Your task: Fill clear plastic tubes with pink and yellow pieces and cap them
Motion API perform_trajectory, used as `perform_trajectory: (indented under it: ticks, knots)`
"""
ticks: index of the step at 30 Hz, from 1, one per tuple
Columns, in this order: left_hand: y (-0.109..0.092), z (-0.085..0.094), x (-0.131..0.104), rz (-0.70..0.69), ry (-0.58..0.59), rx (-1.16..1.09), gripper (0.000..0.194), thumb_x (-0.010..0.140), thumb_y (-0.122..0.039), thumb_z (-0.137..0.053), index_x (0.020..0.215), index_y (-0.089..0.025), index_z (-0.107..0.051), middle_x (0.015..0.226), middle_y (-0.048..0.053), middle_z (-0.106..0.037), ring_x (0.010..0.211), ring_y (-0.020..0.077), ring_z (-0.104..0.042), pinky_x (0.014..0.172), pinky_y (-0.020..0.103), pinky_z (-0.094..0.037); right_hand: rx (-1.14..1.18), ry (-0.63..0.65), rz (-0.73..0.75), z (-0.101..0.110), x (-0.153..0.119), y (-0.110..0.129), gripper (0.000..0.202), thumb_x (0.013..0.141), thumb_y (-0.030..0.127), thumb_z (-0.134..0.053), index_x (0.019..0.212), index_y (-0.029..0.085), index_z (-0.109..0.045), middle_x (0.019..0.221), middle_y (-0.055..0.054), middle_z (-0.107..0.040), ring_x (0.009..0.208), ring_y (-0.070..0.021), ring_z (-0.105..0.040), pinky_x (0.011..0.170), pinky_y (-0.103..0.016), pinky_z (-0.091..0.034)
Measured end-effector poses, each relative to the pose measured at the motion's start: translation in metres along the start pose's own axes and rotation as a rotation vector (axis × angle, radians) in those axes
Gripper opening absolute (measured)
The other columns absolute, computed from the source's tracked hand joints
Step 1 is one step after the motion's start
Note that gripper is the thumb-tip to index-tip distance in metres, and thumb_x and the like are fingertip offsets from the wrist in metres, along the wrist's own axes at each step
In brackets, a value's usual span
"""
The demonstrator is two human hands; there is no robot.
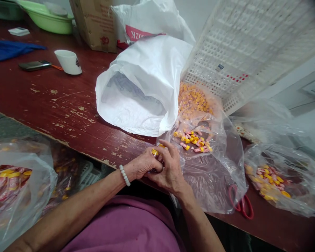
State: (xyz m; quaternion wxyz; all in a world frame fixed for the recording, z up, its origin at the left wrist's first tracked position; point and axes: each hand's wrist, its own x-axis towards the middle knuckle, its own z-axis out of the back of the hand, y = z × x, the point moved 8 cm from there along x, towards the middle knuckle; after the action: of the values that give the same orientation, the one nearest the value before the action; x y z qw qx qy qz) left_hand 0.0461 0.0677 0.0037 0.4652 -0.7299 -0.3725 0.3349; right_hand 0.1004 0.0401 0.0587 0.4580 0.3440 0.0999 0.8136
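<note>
At the table's front edge my two hands meet, fingers curled closely together. My left hand point(146, 163), with a pale bead bracelet point(124, 175) at its wrist, is closed on a small yellow-capped bottle point(155, 152) whose body is partly hidden. My right hand point(172, 171) wraps round from the other side, fingers bent over the same spot, where more yellow shows under a fingertip. Just beyond them a white sack point(147, 119) lies with its mouth towards me. To the right, small red-and-white pieces with yellow caps point(198, 140) lie on clear plastic.
A white plastic crate point(241, 45) leans at the back right. Red-handled scissors point(243, 206) and a clear bag of capped pieces point(280, 178) lie right. A white cup point(68, 62) and phone point(35, 65) stand back left. Another filled bag point(39, 175) is below left.
</note>
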Motion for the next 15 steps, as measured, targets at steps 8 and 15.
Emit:
perform_trajectory:
  ticks: [8, 15]
  knots:
    - [0.005, 0.002, -0.014, 0.116, -0.004, -0.107, 0.021, 0.047, -0.003, -0.054, 0.064, -0.014, -0.049, 0.055, -0.007, -0.043, 0.048, 0.0053, -0.033, 0.043, 0.019, -0.021, 0.089, 0.062, -0.041, -0.001, -0.007, -0.013, 0.103, 0.050, 0.038, -0.084, 0.135, 0.019, -0.028, 0.132, -0.014, -0.042, 0.123, -0.0283, -0.041, 0.103, -0.045, -0.036]
    - [0.007, -0.002, -0.019, 0.091, -0.011, -0.126, 0.022, 0.045, -0.003, -0.053, 0.060, -0.015, -0.043, 0.055, -0.008, -0.037, 0.049, 0.0051, -0.028, 0.043, 0.020, -0.019, 0.090, 0.057, 0.025, -0.001, -0.007, -0.007, 0.088, 0.047, 0.039, -0.082, 0.122, 0.019, -0.040, 0.119, -0.011, -0.052, 0.113, -0.0271, -0.049, 0.095, -0.043, -0.042]
